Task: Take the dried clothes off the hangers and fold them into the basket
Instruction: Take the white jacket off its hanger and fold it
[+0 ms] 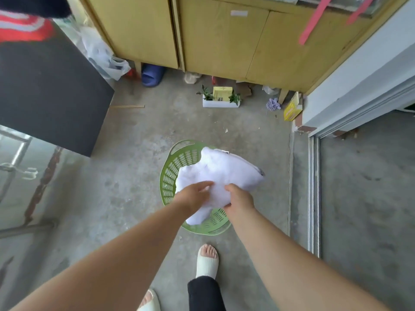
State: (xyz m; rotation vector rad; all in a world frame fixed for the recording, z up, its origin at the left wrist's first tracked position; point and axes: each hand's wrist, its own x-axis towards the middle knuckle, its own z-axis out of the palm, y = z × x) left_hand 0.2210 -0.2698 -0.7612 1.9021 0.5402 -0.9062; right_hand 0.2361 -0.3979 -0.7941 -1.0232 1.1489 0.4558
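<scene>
A folded white garment (219, 173) sits over the round green slotted basket (173, 169) on the concrete floor, covering most of its opening. My left hand (195, 195) lies on the garment's near left edge with fingers stretched across the cloth. My right hand (239, 198) grips the near edge, thumb on top and fingers curled under the fabric. At the top left, a black cloth (45, 93) and a red and white garment (20, 28) hang close to the camera.
Yellow wooden cabinets (224, 41) stand ahead, with a blue slipper (151, 76), a white planter box (221, 102) and small clutter at their feet. A sliding door track (314, 194) runs along the right. My feet in white slippers (207, 262) stand just behind the basket.
</scene>
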